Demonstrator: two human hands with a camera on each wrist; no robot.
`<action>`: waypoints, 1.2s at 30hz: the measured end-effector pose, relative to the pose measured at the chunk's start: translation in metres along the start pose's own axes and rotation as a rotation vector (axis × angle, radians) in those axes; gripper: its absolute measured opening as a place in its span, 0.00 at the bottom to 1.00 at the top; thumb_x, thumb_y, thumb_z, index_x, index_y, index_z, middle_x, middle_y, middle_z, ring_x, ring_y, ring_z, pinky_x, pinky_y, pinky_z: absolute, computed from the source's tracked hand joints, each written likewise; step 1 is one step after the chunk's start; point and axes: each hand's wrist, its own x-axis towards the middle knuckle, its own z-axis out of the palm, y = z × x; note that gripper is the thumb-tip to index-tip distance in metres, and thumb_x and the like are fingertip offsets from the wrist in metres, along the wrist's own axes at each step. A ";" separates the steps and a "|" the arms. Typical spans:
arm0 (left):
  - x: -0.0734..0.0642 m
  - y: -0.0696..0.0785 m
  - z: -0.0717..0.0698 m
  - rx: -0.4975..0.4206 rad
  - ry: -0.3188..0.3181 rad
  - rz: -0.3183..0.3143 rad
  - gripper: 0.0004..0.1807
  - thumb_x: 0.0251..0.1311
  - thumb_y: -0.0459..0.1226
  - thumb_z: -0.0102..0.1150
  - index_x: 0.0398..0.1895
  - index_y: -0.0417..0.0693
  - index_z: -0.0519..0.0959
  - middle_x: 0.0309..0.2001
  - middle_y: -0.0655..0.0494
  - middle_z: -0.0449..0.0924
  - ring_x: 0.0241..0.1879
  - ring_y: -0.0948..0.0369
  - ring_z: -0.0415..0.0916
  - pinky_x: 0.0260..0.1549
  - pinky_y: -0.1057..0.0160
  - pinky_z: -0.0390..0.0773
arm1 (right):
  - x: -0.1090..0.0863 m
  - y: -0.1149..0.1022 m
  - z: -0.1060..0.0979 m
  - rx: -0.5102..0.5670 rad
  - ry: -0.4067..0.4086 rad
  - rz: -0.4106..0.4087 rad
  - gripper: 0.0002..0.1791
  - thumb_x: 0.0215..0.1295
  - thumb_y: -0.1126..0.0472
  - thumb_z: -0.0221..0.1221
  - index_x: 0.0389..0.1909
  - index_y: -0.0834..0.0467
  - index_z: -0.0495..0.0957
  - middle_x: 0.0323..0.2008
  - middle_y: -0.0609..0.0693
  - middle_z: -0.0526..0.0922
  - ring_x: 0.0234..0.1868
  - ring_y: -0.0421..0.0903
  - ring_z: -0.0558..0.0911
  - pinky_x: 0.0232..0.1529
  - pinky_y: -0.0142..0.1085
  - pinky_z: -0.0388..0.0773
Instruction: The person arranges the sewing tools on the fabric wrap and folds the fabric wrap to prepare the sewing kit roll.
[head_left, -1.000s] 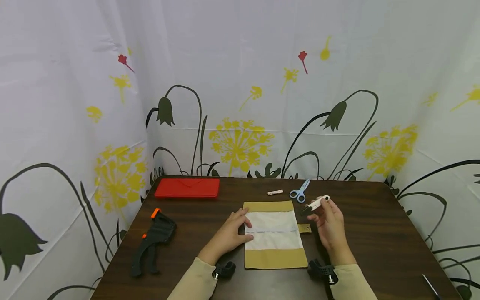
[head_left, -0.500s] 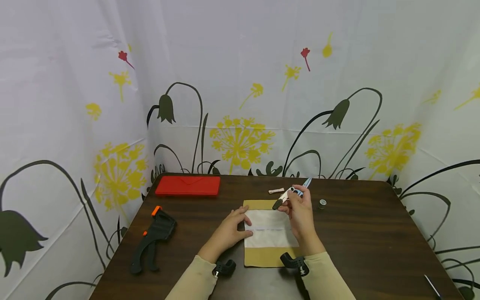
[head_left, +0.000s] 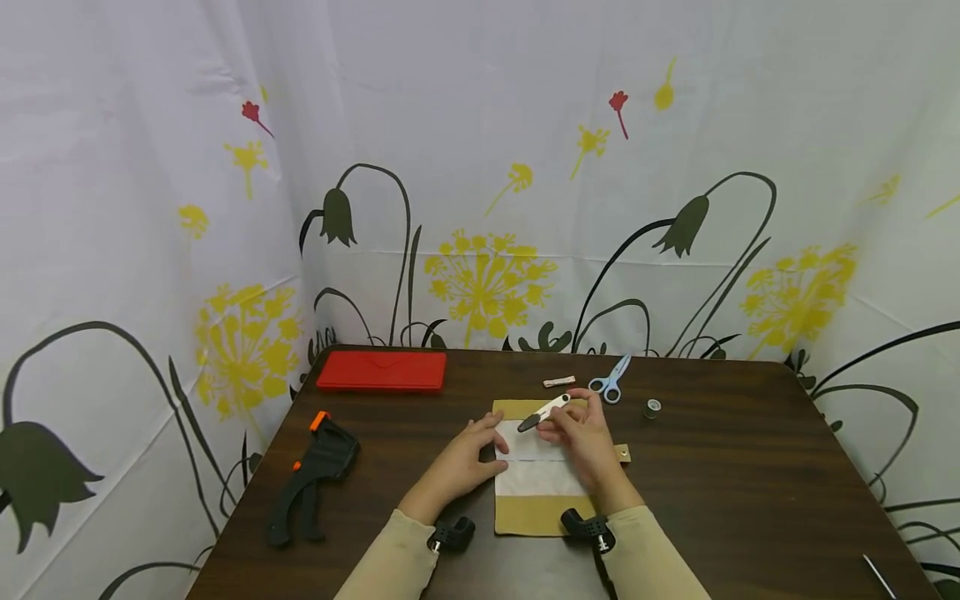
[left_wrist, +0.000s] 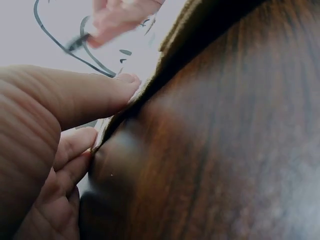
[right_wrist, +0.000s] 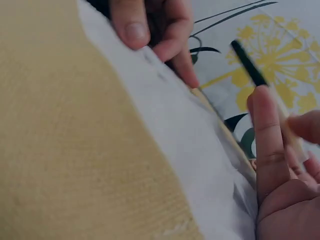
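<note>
A fabric pouch (head_left: 532, 517), tan at both ends with white cloth between, lies spread out; its snap tab (head_left: 624, 453) sticks out on the right. Above the white cloth, my right hand (head_left: 588, 442) pinches a small slim tool (head_left: 545, 412), white with a dark tip and a hole at its other end. That dark tip points left. In the right wrist view the tool (right_wrist: 249, 62) stands out past my raised finger. My left hand (head_left: 465, 457) rests on the pouch's left edge, thumb and fingers apart; the left wrist view has the thumb (left_wrist: 95, 97) pressing that edge.
Blue-handled scissors (head_left: 611, 382), a small white strip (head_left: 558, 382) and a thread spool (head_left: 652, 408) lie behind the pouch. A red case (head_left: 382, 371) sits at the back left, a black clamp-like tool (head_left: 318, 467) at the left. A pen (head_left: 877, 575) lies front right.
My right hand has carried the slim tool leftward from beside the pouch to over its white cloth, uncovering the spool. My left hand stays on the pouch's left edge.
</note>
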 end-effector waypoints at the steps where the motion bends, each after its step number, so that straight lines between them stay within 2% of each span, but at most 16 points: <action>1: 0.000 0.000 0.001 -0.001 0.001 -0.005 0.07 0.68 0.37 0.74 0.41 0.52 0.83 0.84 0.44 0.66 0.86 0.44 0.58 0.85 0.35 0.51 | 0.000 0.002 -0.001 -0.018 -0.002 0.005 0.31 0.80 0.71 0.59 0.73 0.57 0.53 0.37 0.50 0.84 0.35 0.49 0.94 0.41 0.43 0.93; 4: 0.000 0.001 0.002 -0.007 0.007 -0.017 0.07 0.68 0.37 0.74 0.39 0.53 0.83 0.83 0.45 0.66 0.86 0.44 0.58 0.85 0.36 0.50 | 0.000 0.005 -0.001 -0.053 -0.013 0.010 0.32 0.80 0.72 0.58 0.75 0.61 0.52 0.37 0.50 0.84 0.35 0.48 0.93 0.40 0.41 0.92; 8: 0.000 0.001 0.002 -0.007 0.009 -0.001 0.07 0.68 0.35 0.73 0.39 0.53 0.82 0.83 0.44 0.66 0.86 0.43 0.58 0.85 0.35 0.50 | -0.001 0.007 -0.001 -0.107 -0.042 0.012 0.31 0.79 0.74 0.57 0.74 0.60 0.54 0.37 0.50 0.83 0.35 0.47 0.92 0.38 0.39 0.92; 16: -0.001 -0.002 0.004 -0.006 0.017 0.011 0.07 0.71 0.34 0.70 0.37 0.54 0.80 0.83 0.44 0.66 0.86 0.44 0.57 0.85 0.36 0.51 | -0.001 0.008 0.001 -0.223 -0.149 0.039 0.28 0.82 0.73 0.55 0.74 0.61 0.55 0.37 0.49 0.87 0.38 0.45 0.93 0.38 0.37 0.91; 21: 0.000 -0.001 0.003 -0.024 0.019 0.008 0.06 0.72 0.34 0.69 0.38 0.53 0.80 0.84 0.43 0.65 0.86 0.43 0.57 0.85 0.35 0.50 | -0.001 0.007 0.002 -0.233 -0.160 0.037 0.27 0.82 0.71 0.55 0.74 0.63 0.56 0.36 0.51 0.88 0.37 0.45 0.93 0.37 0.37 0.91; 31: -0.004 -0.002 0.000 -0.035 0.011 0.008 0.06 0.74 0.34 0.66 0.39 0.53 0.79 0.84 0.43 0.64 0.87 0.43 0.55 0.85 0.35 0.50 | -0.001 0.005 0.004 -0.282 -0.193 0.045 0.23 0.83 0.69 0.55 0.71 0.57 0.59 0.38 0.51 0.86 0.38 0.46 0.93 0.38 0.38 0.92; 36: -0.003 0.001 0.000 -0.035 -0.003 0.013 0.06 0.76 0.35 0.64 0.40 0.54 0.78 0.84 0.43 0.64 0.87 0.43 0.53 0.85 0.35 0.49 | -0.002 0.004 0.003 -0.324 -0.180 0.031 0.23 0.83 0.69 0.55 0.71 0.57 0.60 0.38 0.52 0.87 0.37 0.47 0.93 0.37 0.38 0.91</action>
